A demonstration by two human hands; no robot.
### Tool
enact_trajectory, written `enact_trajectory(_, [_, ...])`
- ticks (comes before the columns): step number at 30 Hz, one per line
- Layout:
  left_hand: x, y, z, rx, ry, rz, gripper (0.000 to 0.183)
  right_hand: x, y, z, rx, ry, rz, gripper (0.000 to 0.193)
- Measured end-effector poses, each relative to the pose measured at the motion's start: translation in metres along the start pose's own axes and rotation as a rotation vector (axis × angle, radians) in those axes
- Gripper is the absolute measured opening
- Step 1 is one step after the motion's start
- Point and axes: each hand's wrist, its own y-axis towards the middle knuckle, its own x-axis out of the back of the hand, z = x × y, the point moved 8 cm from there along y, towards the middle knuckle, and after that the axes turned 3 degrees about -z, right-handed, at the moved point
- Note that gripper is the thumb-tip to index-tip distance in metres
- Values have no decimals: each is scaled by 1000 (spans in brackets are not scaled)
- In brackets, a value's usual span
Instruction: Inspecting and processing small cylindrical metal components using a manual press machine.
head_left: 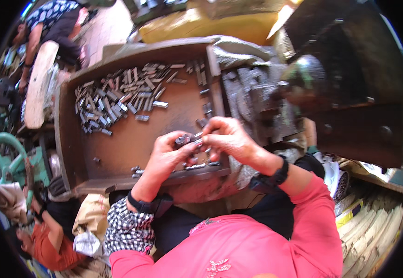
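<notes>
Over the front right part of a shallow wooden tray (141, 47), both my hands work close together. My left hand (164, 150) is closed round a small dark metal cylinder (183, 140), whose round end sticks out between thumb and fingers. Thumb and forefinger of my right hand (231, 139) pinch at the other end of this piece, where the fingers hide the detail. Many short metal pieces (125, 88) lie heaped at the tray's far left. A few more small parts (203, 166) lie along its near edge, just below my hands.
A dark machine (349, 60) with a rounded metal part stands at the right, beside greasy metal blocks (252, 104). A green handwheel (7, 155) is at the left. Two other people (55, 241) sit at the left, one near, one far. Bundled pale strips (372, 231) lie lower right.
</notes>
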Motion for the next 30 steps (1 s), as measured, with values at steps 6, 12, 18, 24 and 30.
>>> enact_trajectory(6, [14, 3, 7, -52, -41, 14, 18, -14, -42, 63, 548, -830, -164, 27])
enact_trajectory(12, [29, 0, 3, -107, -35, -148, 17, -13, -248, 155, 910, -1302, -299, 29])
enact_trajectory(18, [-6, 2, -14, -158, 115, -174, 17, 103, -384, 200, 1286, -753, -1456, 32])
enact_trajectory(24, [-75, 40, -38, -143, 245, -40, 16, 197, -321, 153, 1238, -557, -1188, 51])
enact_trajectory(30, [-74, 89, -37, -178, 129, -124, 10, 192, -328, 171, 1102, -618, -1201, 59])
